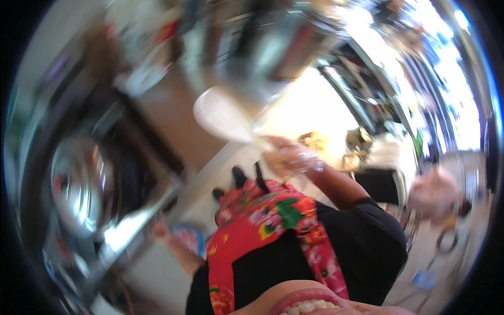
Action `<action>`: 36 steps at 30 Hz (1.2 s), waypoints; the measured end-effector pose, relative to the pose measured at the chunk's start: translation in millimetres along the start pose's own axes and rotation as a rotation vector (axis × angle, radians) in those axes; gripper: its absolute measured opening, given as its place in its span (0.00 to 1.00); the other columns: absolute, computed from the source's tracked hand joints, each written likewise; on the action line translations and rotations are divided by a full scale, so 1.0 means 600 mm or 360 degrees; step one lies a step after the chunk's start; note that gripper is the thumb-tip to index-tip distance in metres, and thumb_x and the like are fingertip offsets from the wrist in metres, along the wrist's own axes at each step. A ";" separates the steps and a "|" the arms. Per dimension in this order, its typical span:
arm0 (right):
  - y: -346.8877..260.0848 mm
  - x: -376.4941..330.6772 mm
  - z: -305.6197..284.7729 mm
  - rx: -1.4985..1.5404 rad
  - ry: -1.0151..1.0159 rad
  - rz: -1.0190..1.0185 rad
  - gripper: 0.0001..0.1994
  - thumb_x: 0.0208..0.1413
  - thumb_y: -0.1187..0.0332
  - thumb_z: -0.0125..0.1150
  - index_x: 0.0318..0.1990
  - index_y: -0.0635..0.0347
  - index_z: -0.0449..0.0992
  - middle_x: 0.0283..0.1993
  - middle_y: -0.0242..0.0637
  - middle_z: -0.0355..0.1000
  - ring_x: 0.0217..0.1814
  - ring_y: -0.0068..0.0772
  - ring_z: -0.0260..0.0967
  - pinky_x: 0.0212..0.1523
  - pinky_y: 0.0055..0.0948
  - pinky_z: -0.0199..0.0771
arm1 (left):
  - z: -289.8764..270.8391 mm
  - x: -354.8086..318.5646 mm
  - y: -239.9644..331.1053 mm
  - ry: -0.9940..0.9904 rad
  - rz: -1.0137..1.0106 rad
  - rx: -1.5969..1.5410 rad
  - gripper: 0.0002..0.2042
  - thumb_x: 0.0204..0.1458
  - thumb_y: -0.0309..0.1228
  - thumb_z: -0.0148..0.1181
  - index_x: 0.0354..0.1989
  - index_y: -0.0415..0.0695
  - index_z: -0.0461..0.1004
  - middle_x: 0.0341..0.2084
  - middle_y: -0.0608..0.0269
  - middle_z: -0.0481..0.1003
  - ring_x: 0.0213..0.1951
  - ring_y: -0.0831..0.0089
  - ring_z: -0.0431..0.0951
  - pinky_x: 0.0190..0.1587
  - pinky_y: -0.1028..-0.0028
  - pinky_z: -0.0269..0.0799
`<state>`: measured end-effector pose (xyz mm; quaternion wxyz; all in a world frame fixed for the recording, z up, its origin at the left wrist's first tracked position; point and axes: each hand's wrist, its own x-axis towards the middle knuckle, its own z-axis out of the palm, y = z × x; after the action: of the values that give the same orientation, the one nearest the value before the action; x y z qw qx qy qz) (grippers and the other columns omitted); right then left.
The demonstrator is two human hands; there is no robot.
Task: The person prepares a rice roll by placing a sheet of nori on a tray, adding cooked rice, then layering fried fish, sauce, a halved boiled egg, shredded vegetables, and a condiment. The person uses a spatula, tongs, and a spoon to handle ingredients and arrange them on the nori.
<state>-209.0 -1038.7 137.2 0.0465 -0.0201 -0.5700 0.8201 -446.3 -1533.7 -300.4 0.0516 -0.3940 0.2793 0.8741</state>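
A metal bowl sits at the left. A perforated ladle hangs above centre, right of the bowl, with a gloved hand just right of it.

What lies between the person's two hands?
Head view: the red floral apron lies between the left hand and the gloved right hand gripping a white scoop.

Black short-sleeved shirt covers the torso. Over it, a red floral-print fabric apron with green and pink patches, its strap running across the chest. Clear thin plastic glove on one hand. Motion blur throughout.
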 end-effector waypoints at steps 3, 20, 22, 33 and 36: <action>-0.013 -0.183 -0.084 0.0227 0.0448 0.0421 0.20 0.64 0.60 0.59 0.56 0.63 0.66 0.24 0.27 0.64 0.20 0.18 0.63 0.16 0.21 0.62 | -0.049 -0.063 -0.073 -0.0006 0.0194 0.0556 0.21 0.61 0.41 0.58 0.53 0.35 0.72 0.50 0.54 0.75 0.51 0.62 0.76 0.54 0.69 0.77; -0.075 -0.752 -0.390 0.0529 0.1095 -0.0181 0.21 0.61 0.62 0.61 0.57 0.62 0.66 0.23 0.30 0.63 0.18 0.24 0.63 0.18 0.25 0.65 | -0.169 -0.397 -0.588 -0.0300 0.0163 0.2716 0.13 0.57 0.36 0.59 0.40 0.37 0.76 0.37 0.50 0.79 0.38 0.57 0.80 0.43 0.63 0.75; -0.091 -0.821 -0.464 0.0304 0.1128 -0.0368 0.17 0.64 0.64 0.57 0.54 0.63 0.65 0.25 0.32 0.65 0.23 0.27 0.66 0.25 0.28 0.70 | -0.173 -0.451 -0.691 -0.0490 -0.0047 0.2955 0.13 0.57 0.36 0.58 0.40 0.37 0.76 0.36 0.49 0.79 0.38 0.56 0.79 0.42 0.62 0.75; -0.177 -1.016 -0.912 0.0212 0.1535 -0.0404 0.14 0.64 0.65 0.57 0.52 0.63 0.68 0.30 0.33 0.68 0.31 0.27 0.65 0.36 0.28 0.69 | 0.070 -0.806 -1.238 -0.2235 0.0783 0.3113 0.09 0.55 0.34 0.57 0.39 0.42 0.75 0.32 0.47 0.77 0.37 0.49 0.78 0.39 0.56 0.73; -0.194 -1.003 -1.001 0.0205 0.1580 -0.0370 0.17 0.61 0.68 0.61 0.54 0.65 0.67 0.35 0.37 0.72 0.38 0.32 0.70 0.44 0.34 0.71 | 0.237 -0.933 -1.390 -0.2785 0.0816 0.3166 0.10 0.54 0.32 0.58 0.42 0.42 0.76 0.35 0.49 0.77 0.39 0.51 0.78 0.42 0.59 0.74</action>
<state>447.5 -498.0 24.3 0.4035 -0.3407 -0.4260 0.7346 101.6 -686.3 -195.9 0.3093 0.5554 0.7303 0.2500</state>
